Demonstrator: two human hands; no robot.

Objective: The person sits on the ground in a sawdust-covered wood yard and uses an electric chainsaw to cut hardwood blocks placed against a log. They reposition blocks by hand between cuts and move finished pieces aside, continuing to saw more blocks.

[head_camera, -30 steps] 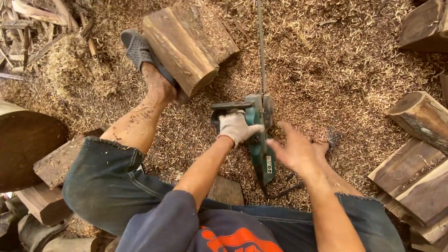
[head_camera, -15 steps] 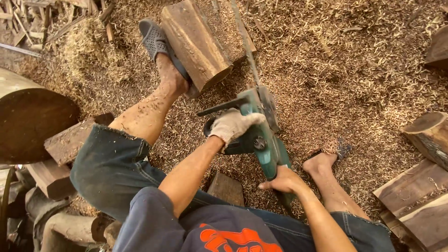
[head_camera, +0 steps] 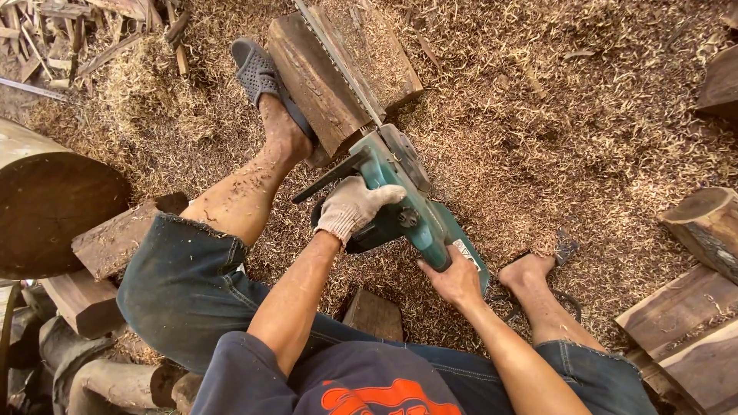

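I sit over a sawdust floor with a teal chainsaw (head_camera: 415, 204) in both hands. My left hand (head_camera: 354, 207), in a white work glove, grips its black front handle. My right hand (head_camera: 453, 277), bare, holds the rear handle. The saw's bar (head_camera: 338, 65) lies along the top of a split wooden block (head_camera: 330, 77) ahead of me. My left foot in a grey sandal (head_camera: 257, 73) presses against the block's left side. My right foot (head_camera: 530, 273) rests on the sawdust to the right.
A large round log end (head_camera: 54, 211) lies at the left, with short wood blocks (head_camera: 108, 246) beside my left knee. Cut log pieces (head_camera: 692, 307) are stacked at the right. A small block (head_camera: 373, 315) sits between my legs. Scrap sticks (head_camera: 77, 31) lie at the far left.
The saw has swung from upright near my right leg over onto the block, its bar now lying on the wood. My right hand took hold of the rear handle.
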